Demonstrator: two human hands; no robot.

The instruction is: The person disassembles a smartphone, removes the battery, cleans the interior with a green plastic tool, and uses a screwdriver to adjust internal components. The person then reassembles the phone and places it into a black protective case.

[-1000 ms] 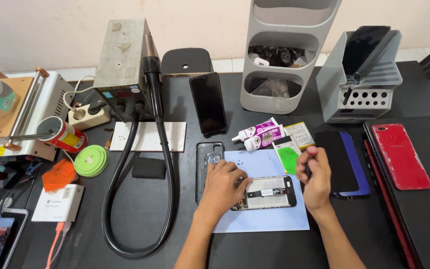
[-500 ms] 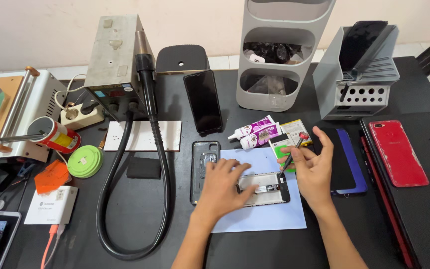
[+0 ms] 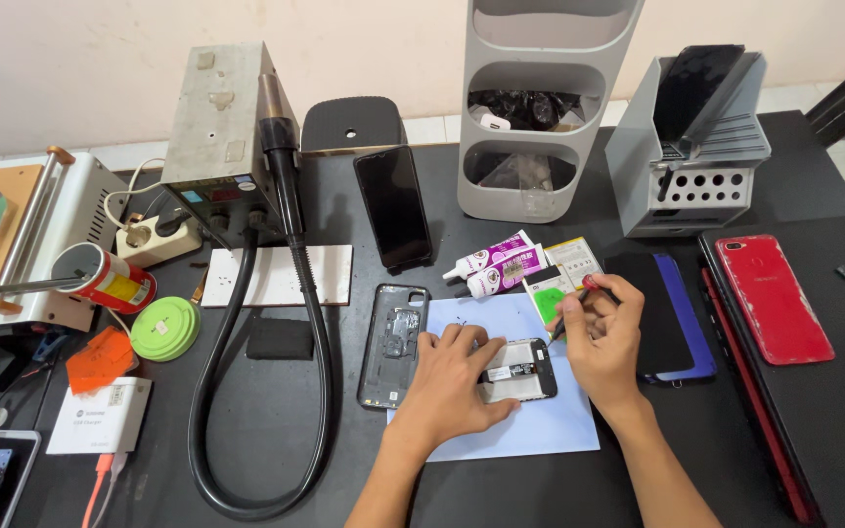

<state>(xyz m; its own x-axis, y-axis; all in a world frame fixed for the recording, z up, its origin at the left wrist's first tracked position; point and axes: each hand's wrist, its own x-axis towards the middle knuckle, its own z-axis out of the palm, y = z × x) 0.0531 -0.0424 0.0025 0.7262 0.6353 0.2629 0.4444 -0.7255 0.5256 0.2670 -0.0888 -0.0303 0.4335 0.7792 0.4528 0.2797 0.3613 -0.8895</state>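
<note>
Left hand (image 3: 457, 376) pressed flat, fingers spread, on an opened phone (image 3: 518, 370) lying on a pale blue sheet of paper (image 3: 540, 420), apparently to pin it against sliding. Right hand (image 3: 606, 342) closed around a thin red-tipped screwdriver (image 3: 572, 310), held like a pen, tip angled down toward the phone's upper right corner; grip narrow, fingers curled. Phone at the centre of the black table (image 3: 344, 469), between both hands, inner parts facing up.

Just left of the sheet, 1 removed back cover (image 3: 395, 344), inside up, set aside but near. Above it, 1 dark phone (image 3: 394, 207) propped upright and tilted back. Above the sheet, 2 glue tubes (image 3: 496, 266) with purple labels, lying side by side, and beside them 1 flat battery with a green label (image 3: 552, 286), all near the working hand. To the right, 1 phone with a blue edge (image 3: 679, 318) face down, then 1 red phone (image 3: 773, 298) resting on a closed black laptop (image 3: 814, 391). Counted so: 5 phones or phone shells on the table surface, plus 1 more dark phone standing in the grey tool holder (image 3: 696, 147).

Further left, 1 hot-air station (image 3: 222, 122) with its black hose (image 3: 276, 391) looping down and back, 1 white heat mat (image 3: 276, 276), 1 green round tape dispenser (image 3: 164, 329), 1 red-labelled can (image 3: 105, 278) on its side, 1 grey tiered organiser (image 3: 535, 108) at the back.
</note>
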